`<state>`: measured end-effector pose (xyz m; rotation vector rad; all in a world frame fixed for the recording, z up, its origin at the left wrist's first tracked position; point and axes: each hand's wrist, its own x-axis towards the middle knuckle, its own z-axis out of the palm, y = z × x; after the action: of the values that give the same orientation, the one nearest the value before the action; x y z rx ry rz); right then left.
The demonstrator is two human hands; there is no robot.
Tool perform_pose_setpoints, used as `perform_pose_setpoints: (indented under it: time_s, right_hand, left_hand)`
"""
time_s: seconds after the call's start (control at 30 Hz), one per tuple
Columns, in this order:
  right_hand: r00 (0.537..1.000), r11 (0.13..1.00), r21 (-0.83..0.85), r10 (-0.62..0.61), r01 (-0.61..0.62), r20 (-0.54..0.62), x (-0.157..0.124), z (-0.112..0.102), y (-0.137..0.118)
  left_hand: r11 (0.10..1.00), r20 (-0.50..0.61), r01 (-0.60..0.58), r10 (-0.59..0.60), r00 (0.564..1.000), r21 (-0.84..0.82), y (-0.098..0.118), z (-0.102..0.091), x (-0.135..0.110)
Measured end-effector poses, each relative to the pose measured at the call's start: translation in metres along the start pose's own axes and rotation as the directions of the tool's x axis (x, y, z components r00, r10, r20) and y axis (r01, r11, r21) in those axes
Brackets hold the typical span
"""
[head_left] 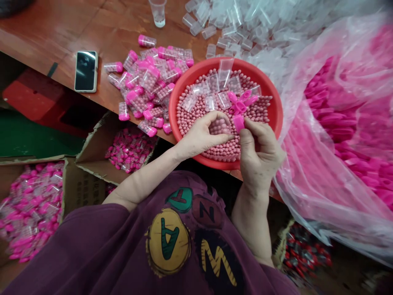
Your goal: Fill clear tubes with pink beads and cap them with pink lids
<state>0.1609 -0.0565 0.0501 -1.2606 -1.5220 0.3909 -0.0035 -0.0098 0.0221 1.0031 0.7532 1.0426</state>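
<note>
My right hand pinches a pink cap in its fingertips, just beside my curled left hand; I cannot tell if that one holds anything. Below lie pink beads and clear tubes in a red basin, with filled capped tubes on the desk.

Head-worn view, facing down, close

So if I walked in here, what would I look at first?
You'd probably spot the big red plastic basin heaped with round pink beads, on the wooden table. To its right, a clear plastic bag bulges with bright pink caps. Over the basin, the right hand pinches one pink cap.
</note>
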Motion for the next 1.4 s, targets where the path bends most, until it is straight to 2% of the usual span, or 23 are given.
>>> perform_pose_setpoints:
  time_s: [0.23, 0.43, 0.57, 0.7, 0.8, 0.93, 1.1, 1.2, 1.27, 1.4]
  right_hand:
    - [0.999, 0.994, -0.105, 0.037, -0.037, -0.007, -0.005, 0.000, -0.014]
    - [0.998, 0.997, -0.060, 0.052, -0.049, 0.045, -0.005, 0.001, -0.018]
    - [0.997, 0.997, -0.076, 0.015, -0.009, 0.074, -0.003, -0.001, -0.020]
    - [0.997, 0.984, -0.177, -0.013, 0.028, 0.082, -0.004, 0.004, -0.017]
    - [0.992, 0.972, -0.201, -0.108, 0.119, 0.063, -0.005, 0.010, -0.011]
    - [0.975, 0.952, -0.253, -0.128, 0.171, 0.180, -0.005, 0.008, -0.007]
    - [0.937, 0.947, -0.229, -0.145, 0.225, 0.319, 0.000, -0.002, -0.003]
    - [0.928, 0.969, -0.143, -0.142, 0.201, 0.345, 0.001, -0.007, 0.003]
    - [0.929, 0.987, -0.086, -0.097, 0.136, 0.356, 0.001, -0.010, 0.012]
    - [0.974, 0.997, 0.078, -0.005, -0.013, 0.224, -0.001, -0.011, 0.037]
  left_hand:
    - [0.978, -0.030, -0.079, 0.086, 0.996, 0.191, -0.001, 0.007, -0.010]
    - [0.947, -0.045, -0.100, 0.119, 0.992, 0.304, 0.004, 0.009, -0.013]
    - [0.908, -0.019, -0.132, 0.152, 0.988, 0.397, 0.007, 0.009, -0.013]
    - [0.911, -0.027, -0.114, 0.136, 0.990, 0.397, 0.004, 0.009, -0.011]
    - [0.938, -0.042, -0.067, 0.087, 0.995, 0.341, -0.002, 0.007, -0.007]
    - [0.939, -0.058, -0.055, 0.080, 0.995, 0.340, -0.007, 0.004, -0.002]
    - [0.877, -0.090, -0.054, 0.110, 0.990, 0.478, -0.004, 0.003, -0.005]
    - [0.838, -0.092, -0.080, 0.153, 0.984, 0.540, -0.002, 0.003, -0.006]
    - [0.857, -0.087, -0.086, 0.150, 0.985, 0.507, -0.002, 0.003, -0.005]
    - [0.915, -0.044, -0.064, 0.089, 0.995, 0.397, -0.004, 0.002, -0.003]
